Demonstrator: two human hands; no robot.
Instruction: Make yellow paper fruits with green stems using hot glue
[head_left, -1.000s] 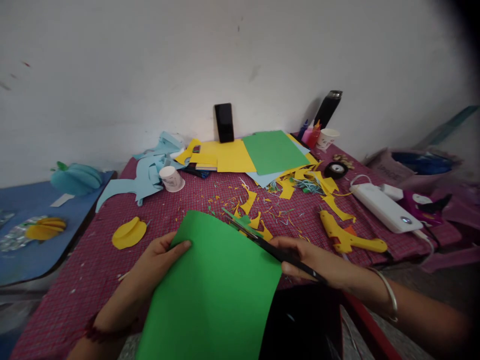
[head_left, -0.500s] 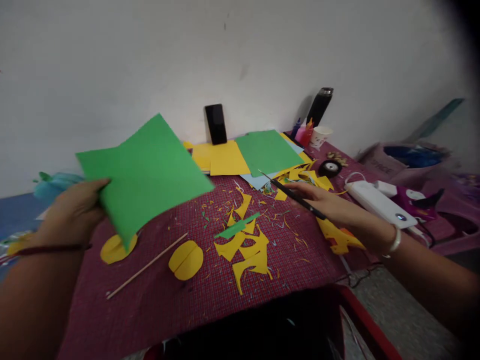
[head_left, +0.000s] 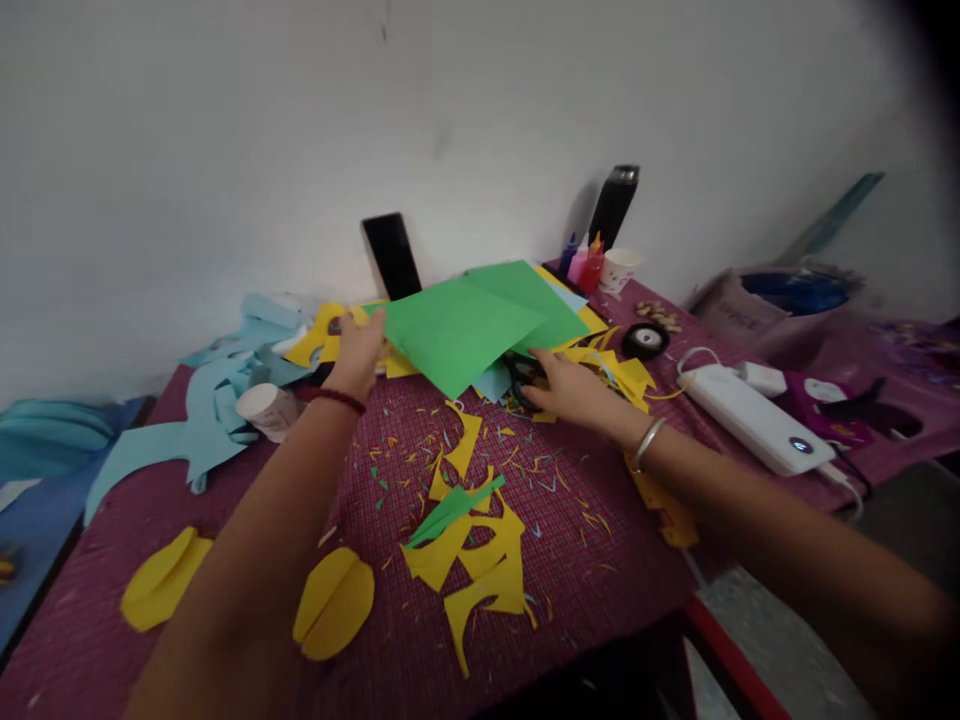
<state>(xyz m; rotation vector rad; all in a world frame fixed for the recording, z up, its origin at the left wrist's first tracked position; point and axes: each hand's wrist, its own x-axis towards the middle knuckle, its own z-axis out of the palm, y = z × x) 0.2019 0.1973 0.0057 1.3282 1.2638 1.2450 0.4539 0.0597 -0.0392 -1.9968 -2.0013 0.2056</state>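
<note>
Green paper sheet (head_left: 465, 330) is directly right of the left hand (head_left: 358, 345); its left corner sits in that grip, thumb and fingers pinching it, fingertips partly hidden. Sheet lies over the paper stack at the back of the counter (head_left: 600, 560), overlapping a second green sheet (head_left: 551, 300) on its right. Black scissors (head_left: 519, 376) sit in the right hand (head_left: 559, 388), just below the held sheet's right part; that grip is curled around the handles, blades not visible.

Left arm reaches forward from bottom left, slanting up to the right, back of hand up, dark red bracelet (head_left: 339, 400) at wrist. Right arm comes in low from the right edge, slanting up to the left, fingers pointing at the stack, silver bangle (head_left: 649, 444) on wrist.

Phone (head_left: 393, 256) leans on the wall just behind the held sheet. Paper cup (head_left: 268, 410) is left of the left forearm. Yellow scraps (head_left: 487, 590) and a green strip (head_left: 450, 515) lie between the forearms. Folded yellow circle (head_left: 335, 605) is just right of the left forearm.
</note>
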